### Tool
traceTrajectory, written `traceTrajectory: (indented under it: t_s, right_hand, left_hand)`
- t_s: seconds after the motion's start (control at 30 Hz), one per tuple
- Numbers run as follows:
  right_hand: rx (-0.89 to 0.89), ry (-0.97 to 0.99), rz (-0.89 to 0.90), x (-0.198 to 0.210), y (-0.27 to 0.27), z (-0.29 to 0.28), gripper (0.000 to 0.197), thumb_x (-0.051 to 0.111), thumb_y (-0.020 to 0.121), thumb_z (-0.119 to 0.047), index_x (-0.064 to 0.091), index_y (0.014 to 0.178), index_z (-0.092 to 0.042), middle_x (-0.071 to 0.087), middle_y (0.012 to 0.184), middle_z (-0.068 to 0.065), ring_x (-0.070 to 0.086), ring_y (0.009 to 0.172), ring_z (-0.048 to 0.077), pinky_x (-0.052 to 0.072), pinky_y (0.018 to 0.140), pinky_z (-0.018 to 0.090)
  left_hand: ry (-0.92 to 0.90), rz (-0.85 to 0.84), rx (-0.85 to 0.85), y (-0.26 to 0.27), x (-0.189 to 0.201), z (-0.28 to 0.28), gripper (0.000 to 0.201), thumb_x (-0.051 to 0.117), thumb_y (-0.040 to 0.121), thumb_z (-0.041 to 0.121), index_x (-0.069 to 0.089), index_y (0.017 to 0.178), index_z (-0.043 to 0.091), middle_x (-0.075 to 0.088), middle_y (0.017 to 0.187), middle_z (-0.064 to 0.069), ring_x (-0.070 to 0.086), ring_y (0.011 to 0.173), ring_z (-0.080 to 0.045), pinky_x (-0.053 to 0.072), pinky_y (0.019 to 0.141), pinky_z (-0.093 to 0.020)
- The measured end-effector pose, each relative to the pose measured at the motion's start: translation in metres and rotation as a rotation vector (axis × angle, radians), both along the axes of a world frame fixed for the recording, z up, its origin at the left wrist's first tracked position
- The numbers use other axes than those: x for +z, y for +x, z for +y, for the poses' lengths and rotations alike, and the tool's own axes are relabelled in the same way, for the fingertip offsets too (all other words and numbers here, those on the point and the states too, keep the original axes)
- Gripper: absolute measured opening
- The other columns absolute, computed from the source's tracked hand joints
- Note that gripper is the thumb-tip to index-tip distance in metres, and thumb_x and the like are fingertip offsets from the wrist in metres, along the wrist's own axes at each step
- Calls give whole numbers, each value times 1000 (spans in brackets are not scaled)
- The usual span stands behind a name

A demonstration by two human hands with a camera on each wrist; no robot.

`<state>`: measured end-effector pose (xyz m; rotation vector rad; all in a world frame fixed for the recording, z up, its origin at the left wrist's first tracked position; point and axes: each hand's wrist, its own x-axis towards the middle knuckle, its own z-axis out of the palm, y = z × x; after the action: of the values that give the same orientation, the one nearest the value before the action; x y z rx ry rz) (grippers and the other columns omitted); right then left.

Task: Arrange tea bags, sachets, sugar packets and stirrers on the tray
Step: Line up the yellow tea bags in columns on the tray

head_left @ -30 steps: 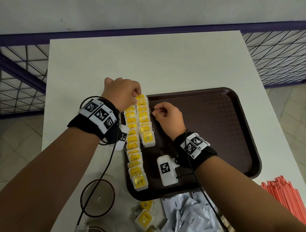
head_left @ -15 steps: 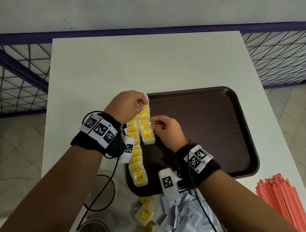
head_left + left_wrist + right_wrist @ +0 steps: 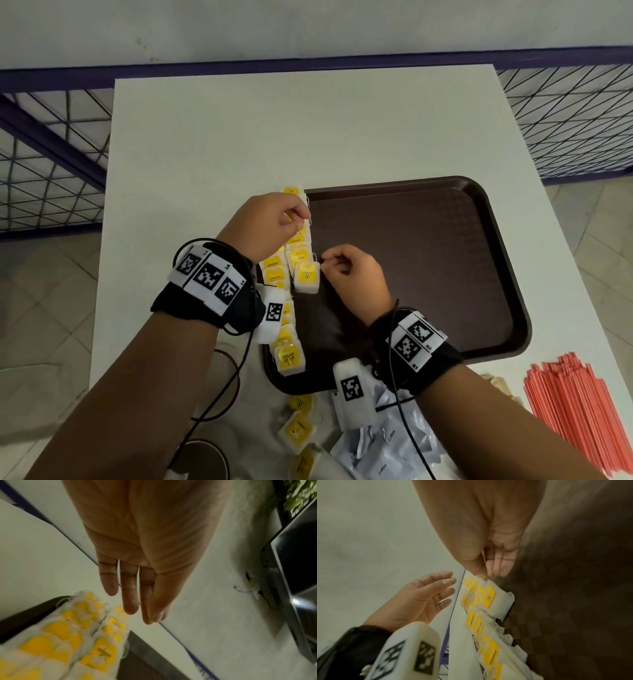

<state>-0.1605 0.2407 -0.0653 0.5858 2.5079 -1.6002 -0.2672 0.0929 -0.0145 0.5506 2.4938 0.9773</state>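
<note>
A dark brown tray (image 3: 428, 274) lies on the white table. Two rows of yellow-labelled tea bags (image 3: 274, 270) overlap along its left edge, also seen in the left wrist view (image 3: 77, 635). My left hand (image 3: 291, 222) hovers over the far part of the rows, fingers straight and holding nothing (image 3: 137, 608). My right hand (image 3: 325, 263) is just right of the shorter row. Its thumb and fingertips (image 3: 485, 574) pinch the far corner of that row's nearest tea bag (image 3: 488, 597).
Loose tea bags (image 3: 296, 426) and white sachets (image 3: 383, 452) lie on the table near me. Red stirrers (image 3: 579, 411) are piled at the near right. Round cup rims (image 3: 219, 387) sit at the near left. Most of the tray floor right of the rows is bare.
My left hand has lifted off the far end of the rows and its fingers have straightened. My right hand has gone from a loose fist to pinching the nearest bag of the shorter row.
</note>
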Motion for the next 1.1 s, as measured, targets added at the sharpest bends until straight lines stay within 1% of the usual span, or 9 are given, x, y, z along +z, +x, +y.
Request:
traceTrajectory:
  t_s: [0.17, 0.33, 0.53, 0.6, 0.7, 0.77, 0.87, 1.0, 1.1]
  right_hand:
    - [128, 3, 107, 16, 29, 18, 27, 60, 80, 4, 66, 89, -20, 67, 92, 4, 63, 80, 9, 46, 75, 9]
    - [403, 46, 89, 35, 80, 22, 25, 64, 78, 4, 68, 92, -15, 64, 82, -6, 59, 73, -3, 42, 69, 4]
    - [715, 148, 69, 23, 131, 7, 19, 62, 81, -5, 71, 95, -14, 59, 82, -6, 55, 71, 9, 40, 70, 12]
    - [807, 241, 107, 19, 139, -2, 18, 61, 81, -8, 70, 95, -13, 59, 82, -3, 54, 76, 14, 43, 75, 23]
    - [972, 376, 129, 17, 142, -16, 26, 58, 80, -9, 68, 104, -13, 64, 95, 8, 56, 88, 28, 48, 80, 41]
    - [1108, 387, 120, 20, 141, -28, 36, 54, 82, -6, 64, 116, -13, 63, 109, 9, 56, 97, 30, 47, 85, 42]
    - [1240, 373, 114, 23, 142, -41, 39, 52, 86, -6, 57, 125, -9, 58, 123, 12, 55, 111, 30, 46, 93, 42]
    - [1273, 471, 30, 17, 145, -49, 49, 50, 86, -3, 45, 134, -4, 50, 124, 19, 53, 108, 36, 46, 87, 44]
    - [1241, 474, -7, 12, 144, -54, 36, 51, 85, -2, 54, 121, 1, 52, 111, 20, 55, 98, 37, 45, 83, 44]
  left_hand:
    - [159, 70, 33, 54, 44, -7, 18, 61, 85, 11, 67, 95, 24, 67, 93, 10, 60, 78, -6, 39, 69, -6]
    - [230, 33, -89, 155, 72, -20, 16, 62, 84, 16, 68, 97, 23, 65, 90, 12, 60, 82, -4, 45, 74, -11]
    - [-146, -239, -189, 273, 18, -46, 63, 30, 73, 56, 58, 120, 24, 54, 118, 6, 52, 110, -11, 35, 90, -16]
    - [-287, -253, -210, 297, 0, -48, 67, 33, 72, 53, 52, 128, 20, 48, 127, 2, 47, 118, -18, 34, 98, -21]
    - [-423, -128, -195, 313, -14, -43, 45, 66, 54, 40, 68, 94, 18, 60, 99, -1, 62, 83, -22, 55, 68, -26]
    - [-568, -68, -214, 317, -21, -39, 41, 83, 36, 36, 67, 72, 23, 61, 77, 2, 59, 61, -17, 50, 44, -26]
    - [-645, -6, -217, 317, -28, -35, 38, 87, 33, 26, 66, 65, 24, 60, 67, 0, 57, 52, -18, 41, 36, -24]
    - [-593, 21, -162, 313, -35, -38, 37, 91, 42, 21, 67, 70, 20, 59, 60, -2, 53, 39, -18, 37, 31, -22]
    - [-612, -66, -155, 311, -27, -38, 28, 62, 87, 25, 57, 112, 14, 62, 97, -9, 65, 75, -27, 47, 55, -32]
